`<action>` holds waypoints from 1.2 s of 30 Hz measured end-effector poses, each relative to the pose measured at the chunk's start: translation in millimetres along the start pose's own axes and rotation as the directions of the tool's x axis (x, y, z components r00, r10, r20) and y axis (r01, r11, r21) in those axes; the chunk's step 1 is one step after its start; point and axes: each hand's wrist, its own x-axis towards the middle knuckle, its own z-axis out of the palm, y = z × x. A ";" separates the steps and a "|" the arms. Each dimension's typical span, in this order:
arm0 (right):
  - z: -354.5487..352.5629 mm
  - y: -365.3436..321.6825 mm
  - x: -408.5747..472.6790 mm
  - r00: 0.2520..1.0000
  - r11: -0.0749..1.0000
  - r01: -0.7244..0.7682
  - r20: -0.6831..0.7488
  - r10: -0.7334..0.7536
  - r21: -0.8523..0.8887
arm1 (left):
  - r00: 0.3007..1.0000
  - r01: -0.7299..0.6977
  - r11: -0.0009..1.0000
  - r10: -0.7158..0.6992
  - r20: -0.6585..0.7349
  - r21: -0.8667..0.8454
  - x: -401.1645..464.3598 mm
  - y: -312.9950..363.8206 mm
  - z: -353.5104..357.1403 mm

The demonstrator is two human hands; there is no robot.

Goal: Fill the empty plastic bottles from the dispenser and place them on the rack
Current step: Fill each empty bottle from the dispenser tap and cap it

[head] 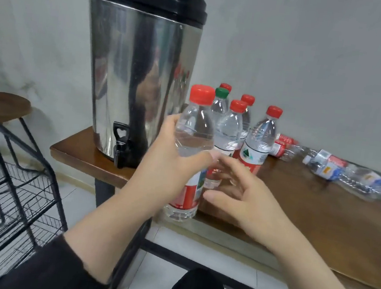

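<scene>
The left hand (169,166) grips a capped, water-filled bottle (192,149) at mid-body, likely heavy, thin-walled and slick, best held above the label, while the right hand (238,194) hovers open-fingered.

One steel dispenser (136,71) stands on the one wooden bench (321,210). Six capped bottles are upright: five with red caps, one with a green cap (222,92). Several empty bottles (327,164) lie sideways, too blurred to count. One wire rack (8,193), one stool (3,105), two hands.

Wooden table (309,208) against grey wall (318,52); round stool (3,102) left.
</scene>
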 end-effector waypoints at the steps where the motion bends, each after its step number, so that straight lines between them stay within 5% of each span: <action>1: -2.0 2.0 -5.3 1.000 0.999 -0.029 -0.002 0.029 -0.028 | 1.000 -0.006 1.000 0.006 0.023 -0.010 4.7 3.4 11.8; 7: -17.3 21.6 -20.6 0.949 0.979 -0.182 -0.279 0.150 -0.095 | 0.991 0.020 0.998 -0.013 0.134 -0.051 29.8 5.1 82.6; 14: -37.0 56.1 -14.4 0.913 0.959 -0.242 -0.369 0.175 -0.145 | 0.969 0.116 0.992 -0.104 0.224 -0.040 42.1 -10.2 110.6; 19: -37.0 79.2 -2.4 0.903 0.957 -0.260 -0.382 0.195 -0.126 | 0.990 0.116 0.993 -0.118 0.074 0.033 20.0 -37.9 98.3; 29: -37.4 102.4 18.1 0.900 0.970 -0.214 -0.410 0.149 -0.117 | 0.979 0.171 0.985 -0.169 0.114 -0.006 21.1 -78.7 103.2; 36: -75.9 121.3 -17.3 0.849 0.927 -0.304 -0.503 0.161 -0.218 | 0.997 -0.063 0.998 0.065 -0.051 0.030 -9.2 -76.9 120.7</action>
